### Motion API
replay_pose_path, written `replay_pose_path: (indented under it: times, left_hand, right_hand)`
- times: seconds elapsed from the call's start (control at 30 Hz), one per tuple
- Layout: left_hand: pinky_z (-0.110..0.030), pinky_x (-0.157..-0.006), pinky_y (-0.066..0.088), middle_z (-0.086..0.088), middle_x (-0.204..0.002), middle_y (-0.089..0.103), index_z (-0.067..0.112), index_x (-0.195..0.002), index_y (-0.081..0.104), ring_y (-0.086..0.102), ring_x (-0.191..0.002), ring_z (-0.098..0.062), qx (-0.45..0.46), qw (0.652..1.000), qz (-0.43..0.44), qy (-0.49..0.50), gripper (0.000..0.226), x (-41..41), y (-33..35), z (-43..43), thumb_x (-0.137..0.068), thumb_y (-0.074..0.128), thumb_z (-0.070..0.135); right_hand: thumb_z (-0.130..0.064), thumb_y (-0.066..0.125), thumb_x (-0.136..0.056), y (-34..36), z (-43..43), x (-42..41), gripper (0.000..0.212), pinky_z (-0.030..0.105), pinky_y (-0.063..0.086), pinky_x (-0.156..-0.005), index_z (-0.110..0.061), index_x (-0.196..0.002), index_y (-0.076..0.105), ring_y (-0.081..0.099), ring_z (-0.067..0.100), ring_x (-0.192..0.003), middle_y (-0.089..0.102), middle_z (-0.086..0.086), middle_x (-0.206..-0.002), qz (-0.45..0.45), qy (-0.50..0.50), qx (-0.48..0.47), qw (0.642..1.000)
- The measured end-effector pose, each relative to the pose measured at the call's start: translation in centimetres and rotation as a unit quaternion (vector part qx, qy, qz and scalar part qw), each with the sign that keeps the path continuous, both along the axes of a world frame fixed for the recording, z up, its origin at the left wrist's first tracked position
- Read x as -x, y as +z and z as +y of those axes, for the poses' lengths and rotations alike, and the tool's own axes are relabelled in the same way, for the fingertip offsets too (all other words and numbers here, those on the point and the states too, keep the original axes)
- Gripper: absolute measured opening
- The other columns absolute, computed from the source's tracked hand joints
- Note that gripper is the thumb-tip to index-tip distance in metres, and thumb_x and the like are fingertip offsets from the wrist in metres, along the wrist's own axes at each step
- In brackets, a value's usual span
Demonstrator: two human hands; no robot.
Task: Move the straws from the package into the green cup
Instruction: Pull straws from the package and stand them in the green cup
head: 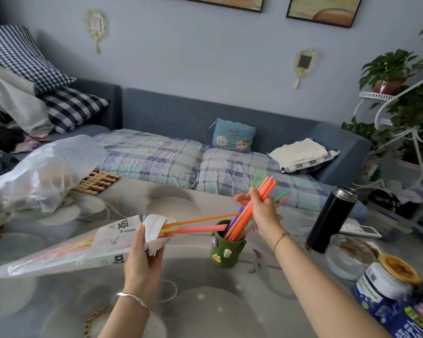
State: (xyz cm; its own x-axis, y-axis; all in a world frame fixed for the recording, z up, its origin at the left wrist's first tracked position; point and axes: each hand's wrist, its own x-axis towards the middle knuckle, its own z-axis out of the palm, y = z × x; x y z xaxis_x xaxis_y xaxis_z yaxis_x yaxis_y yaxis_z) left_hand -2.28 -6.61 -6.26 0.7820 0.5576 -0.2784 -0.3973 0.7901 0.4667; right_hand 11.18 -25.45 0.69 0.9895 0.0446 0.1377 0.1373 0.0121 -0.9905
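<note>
Around the green cup (pixel 227 252), the table (pixel 205 303) is covered with a glossy sheet, on which a light cup can be expected to slide if it is pushed sideways.

Left of the cup, the package (pixel 59 252) is held clear of the table, with its torn mouth turned toward the cup. It is gripped just behind that mouth by the left hand (pixel 142 254), the fingers curled round the film. Should the mouth be dipped, the loose straws (pixel 200 230) protruding from it are likely to be spilled onto the table short of the cup. The tip of the pink one lies at the cup's rim; whether contact is made cannot be determined.

Right of the cup, well apart from it, a black flask (pixel 332 220) is stood upright. It could be toppled if the right forearm is swung outward.

Above the cup, a bundle of straws (pixel 268 187) is clasped at mid-length by the right hand (pixel 261 211). Its lower ends are seated inside the cup, and it is leaned away to the right. If the bundle is released at this lean, the cup may be levered over, or the straws may be fanned out past the rim. A straighter bundle is advised before the grip is relaxed.
</note>
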Motion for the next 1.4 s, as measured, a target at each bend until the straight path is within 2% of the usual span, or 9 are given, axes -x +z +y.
replay_pose_path:
  times: [0.17,0.33,0.7,0.83,0.97,1.07,1.13,1.27,1.4]
  left_hand:
    - [-0.031,-0.095,0.051,-0.013,-0.131,0.061,0.008,-0.112,0.063,0.060,-0.118,-0.021,-0.019,0.999,0.016,-0.020,0.027,-0.2,0.2,-0.7,-0.095,0.053,0.027]
    - [-0.034,-0.103,0.046,-0.013,-0.134,0.060,0.004,-0.132,0.054,0.058,-0.122,-0.023,-0.007,1.000,0.027,-0.012,0.044,-0.4,0.7,-1.6,-0.095,0.056,0.026]
    - [-0.032,-0.093,0.050,-0.010,-0.114,0.067,0.004,-0.118,0.059,0.068,-0.087,-0.013,0.005,0.999,0.022,-0.025,0.031,1.3,3.7,-3.5,-0.094,0.057,0.023]
    - [-0.029,-0.092,0.050,-0.011,-0.119,0.065,0.007,-0.113,0.060,0.065,-0.093,-0.015,-0.017,0.999,0.006,-0.033,0.026,2.5,5.6,-3.9,-0.095,0.056,0.024]
    - [-0.022,-0.074,0.056,-0.005,-0.102,0.069,0.006,-0.119,0.058,0.069,-0.082,-0.011,-0.045,0.998,-0.008,-0.033,0.032,4.2,7.5,-3.9,-0.094,0.057,0.025]
    - [-0.020,-0.070,0.059,-0.011,-0.117,0.067,0.001,-0.126,0.056,0.066,-0.099,-0.017,-0.065,0.998,-0.002,-0.021,0.043,5.4,8.3,-3.3,-0.092,0.060,0.026]
    - [-0.024,-0.075,0.059,-0.014,-0.124,0.065,-0.001,-0.129,0.055,0.064,-0.109,-0.023,-0.089,0.996,0.008,-0.014,0.047,6.4,9.0,-3.4,-0.090,0.063,0.025]
    - [-0.041,-0.087,0.056,-0.019,-0.119,0.067,-0.003,-0.124,0.058,0.064,-0.110,-0.033,-0.177,0.984,0.034,-0.004,0.045,7.2,9.7,-4.1,-0.085,0.069,0.016]
    - [-0.030,-0.068,0.060,-0.016,-0.109,0.071,0.003,-0.118,0.062,0.068,-0.099,-0.026,-0.317,0.948,0.030,-0.002,0.038,8.7,11.1,-4.7,-0.083,0.072,0.014]
  right_hand:
    - [-0.020,0.068,-0.082,1.3,-1.5,0.1,0.044,0.035,0.052,-0.089,-0.011,-0.119,0.045,0.064,0.020,-0.100,0.065,0.002,-0.105,-0.086,-0.076,0.069,0.991]
    - [-0.013,0.069,-0.081,2.4,-3.6,0.5,0.075,0.020,0.032,-0.101,-0.016,-0.141,0.023,0.039,0.015,-0.131,0.042,0.006,-0.141,-0.194,-0.119,0.103,0.968]
    - [-0.018,0.058,-0.090,3.2,-2.5,6.9,0.039,0.002,0.025,-0.102,-0.019,-0.128,0.046,0.039,-0.010,-0.122,0.046,-0.009,-0.133,-0.290,-0.111,0.123,0.943]
    - [-0.018,0.049,-0.095,1.4,0.0,10.5,0.020,0.010,0.044,-0.089,-0.018,-0.114,0.054,0.055,-0.015,-0.095,0.057,0.001,-0.122,-0.178,-0.107,-0.011,0.978]
    - [-0.032,0.044,-0.096,-0.1,0.9,13.2,0.031,0.025,0.041,-0.081,-0.011,-0.111,0.061,0.058,0.021,-0.108,0.062,0.010,-0.116,-0.050,-0.195,-0.078,0.976]
    - [-0.028,0.040,-0.098,1.6,0.7,14.8,0.030,0.016,0.047,-0.061,-0.007,-0.110,0.057,0.067,0.011,-0.084,0.061,0.006,-0.096,-0.004,-0.176,-0.160,0.971]
    - [-0.020,0.037,-0.099,2.8,0.9,15.5,0.022,0.015,0.050,-0.062,-0.008,-0.108,0.054,0.067,0.005,-0.068,0.062,0.011,-0.099,0.058,-0.108,-0.258,0.959]
    - [-0.020,0.046,-0.090,2.3,2.4,15.5,0.018,0.035,0.041,-0.102,-0.009,-0.097,0.059,0.056,0.027,-0.113,0.059,0.017,-0.120,0.150,0.009,-0.304,0.941]
    - [-0.023,0.035,-0.098,2.2,3.7,17.7,0.032,0.035,0.047,-0.076,-0.003,-0.087,0.057,0.058,0.024,-0.081,0.072,0.013,-0.068,0.254,0.028,-0.440,0.861]
